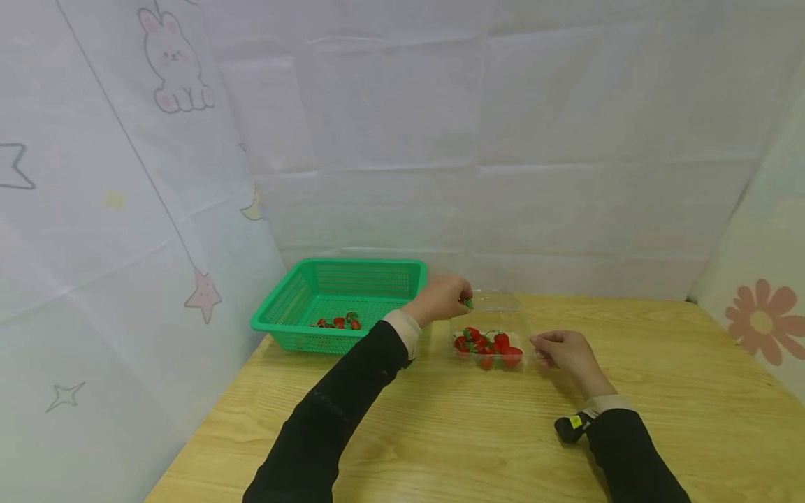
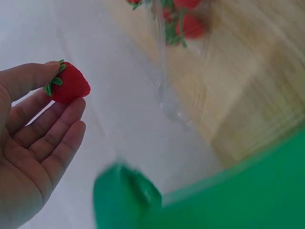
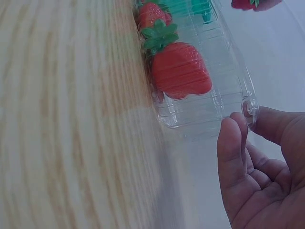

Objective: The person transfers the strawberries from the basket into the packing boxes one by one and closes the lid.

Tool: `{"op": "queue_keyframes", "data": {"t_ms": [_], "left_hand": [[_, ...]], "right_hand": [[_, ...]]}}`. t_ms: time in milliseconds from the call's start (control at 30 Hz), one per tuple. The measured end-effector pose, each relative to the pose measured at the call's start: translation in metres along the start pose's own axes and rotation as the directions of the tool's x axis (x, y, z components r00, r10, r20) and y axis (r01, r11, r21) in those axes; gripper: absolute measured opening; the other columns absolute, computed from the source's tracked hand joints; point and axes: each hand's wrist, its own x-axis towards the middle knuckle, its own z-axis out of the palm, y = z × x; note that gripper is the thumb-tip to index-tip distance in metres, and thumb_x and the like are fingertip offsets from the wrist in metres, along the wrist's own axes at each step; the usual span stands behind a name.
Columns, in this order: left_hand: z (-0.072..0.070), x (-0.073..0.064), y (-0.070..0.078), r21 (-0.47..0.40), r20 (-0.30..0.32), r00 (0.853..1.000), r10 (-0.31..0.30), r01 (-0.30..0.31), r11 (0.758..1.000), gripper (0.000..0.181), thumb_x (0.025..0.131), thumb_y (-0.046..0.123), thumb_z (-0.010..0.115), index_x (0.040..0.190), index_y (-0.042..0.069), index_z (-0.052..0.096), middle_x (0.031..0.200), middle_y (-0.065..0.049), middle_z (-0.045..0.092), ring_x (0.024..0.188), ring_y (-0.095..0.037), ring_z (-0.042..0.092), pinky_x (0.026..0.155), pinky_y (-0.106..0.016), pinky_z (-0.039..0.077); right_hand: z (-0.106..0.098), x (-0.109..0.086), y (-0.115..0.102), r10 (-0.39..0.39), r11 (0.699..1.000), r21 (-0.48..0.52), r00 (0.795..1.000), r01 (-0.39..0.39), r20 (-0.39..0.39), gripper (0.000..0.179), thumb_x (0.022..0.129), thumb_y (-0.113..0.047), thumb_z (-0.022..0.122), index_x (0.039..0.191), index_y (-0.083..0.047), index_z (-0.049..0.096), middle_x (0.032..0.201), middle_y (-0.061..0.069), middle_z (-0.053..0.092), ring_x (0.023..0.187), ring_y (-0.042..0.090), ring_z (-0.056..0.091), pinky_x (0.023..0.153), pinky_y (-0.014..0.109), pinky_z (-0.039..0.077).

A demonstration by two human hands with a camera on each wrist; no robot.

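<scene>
My left hand (image 1: pixel 442 297) pinches a red strawberry (image 2: pixel 71 83) by its leafy top, between thumb and fingers. It hangs above a clear plastic clamshell box (image 1: pixel 528 347) that holds several strawberries (image 1: pixel 501 342). With thumb and fingertips my right hand (image 1: pixel 562 351) pinches the box's right edge; the right wrist view shows that grip at the rim (image 3: pixel 250 107). Inside the box wall there, a large strawberry (image 3: pixel 181 70) lies on its side. The box's transparent lid (image 1: pixel 497 302) stands raised at the back.
A green plastic basket (image 1: pixel 283 327) stands left of the box, with several small strawberries (image 1: pixel 339 323) in it. Both rest on a wooden table (image 1: pixel 478 433). White printed sheets (image 1: pixel 402 126) hang behind and at the sides.
</scene>
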Motion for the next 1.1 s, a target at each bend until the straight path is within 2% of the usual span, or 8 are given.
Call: {"op": "queue_keyframes", "data": {"t_ms": [200,433,533,667,800,900,1033,1100], "left_hand": [[0.026,0.014,0.011,0.014,0.043,0.999,-0.024,0.023,1.0,0.009,0.089,0.018,0.073,0.097,0.013,0.073,0.085,0.004,0.063,0.073,-0.009,0.055,0.066,-0.021,0.045],[0.05,0.024,0.014,-0.003,0.06,0.997,-0.057,0.058,0.998,0.008,0.089,0.017,0.074,0.096,0.013,0.073,0.082,0.007,0.059,0.069,-0.005,0.05,0.063,-0.019,0.042],[0.058,0.028,0.014,0.01,0.073,0.995,-0.061,0.061,0.998,0.012,0.089,0.016,0.073,0.101,0.013,0.073,0.092,0.004,0.066,0.079,-0.007,0.059,0.069,-0.019,0.047],[0.067,0.032,0.013,-0.005,0.09,0.993,-0.08,0.081,0.997,0.018,0.091,0.014,0.071,0.109,0.011,0.073,0.104,0.0,0.068,0.092,-0.012,0.063,0.076,-0.021,0.05],[0.077,0.036,0.01,-0.018,0.08,0.993,-0.088,0.089,0.996,0.015,0.091,0.013,0.07,0.106,0.012,0.074,0.102,0.002,0.068,0.088,-0.01,0.062,0.074,-0.019,0.048],[0.082,0.038,0.009,-0.005,0.075,0.994,-0.084,0.085,0.996,0.01,0.091,0.013,0.071,0.1,0.012,0.074,0.092,0.003,0.066,0.08,-0.008,0.059,0.069,-0.018,0.046],[0.085,0.04,0.009,0.005,0.092,0.992,-0.087,0.087,0.996,0.017,0.092,0.012,0.069,0.108,0.011,0.074,0.101,0.002,0.068,0.09,-0.01,0.062,0.075,-0.019,0.048],[0.087,0.042,0.009,0.014,0.104,0.991,-0.086,0.085,0.996,0.023,0.093,0.012,0.067,0.116,0.012,0.072,0.111,0.002,0.068,0.1,-0.011,0.063,0.082,-0.02,0.049]], "right_hand": [[-0.001,0.0,0.002,0.002,1.0,0.006,1.0,-0.002,0.009,0.044,0.099,-0.023,0.06,0.121,0.015,0.055,0.095,0.019,0.066,0.077,0.021,0.067,0.067,0.032,0.058],[0.0,0.001,0.002,-0.002,1.0,-0.002,1.0,0.002,-0.01,0.042,0.099,-0.023,0.059,0.121,0.013,0.056,0.098,0.021,0.066,0.079,0.022,0.066,0.067,0.032,0.057],[0.001,0.001,0.002,-0.004,1.0,-0.004,1.0,0.004,-0.006,0.042,0.099,-0.023,0.059,0.121,0.013,0.056,0.098,0.021,0.066,0.079,0.022,0.066,0.068,0.032,0.058],[0.001,0.0,0.001,0.0,1.0,0.003,1.0,0.0,-0.001,0.044,0.099,-0.023,0.06,0.121,0.014,0.056,0.097,0.02,0.066,0.078,0.021,0.066,0.068,0.032,0.058],[0.001,0.001,0.001,0.007,1.0,0.004,1.0,-0.007,-0.002,0.045,0.098,-0.024,0.061,0.122,0.014,0.056,0.097,0.02,0.066,0.077,0.02,0.067,0.068,0.033,0.058],[0.0,0.001,0.001,0.009,1.0,0.003,1.0,-0.009,0.0,0.045,0.099,-0.024,0.061,0.122,0.014,0.055,0.097,0.02,0.066,0.077,0.02,0.067,0.068,0.033,0.058],[0.0,0.002,0.002,0.014,1.0,0.009,1.0,-0.014,-0.001,0.045,0.098,-0.024,0.061,0.122,0.013,0.056,0.097,0.02,0.066,0.077,0.02,0.066,0.068,0.033,0.058],[0.0,0.002,0.002,0.015,1.0,0.011,1.0,-0.015,-0.003,0.045,0.098,-0.024,0.061,0.122,0.014,0.056,0.096,0.019,0.067,0.076,0.019,0.066,0.068,0.033,0.058]]}}
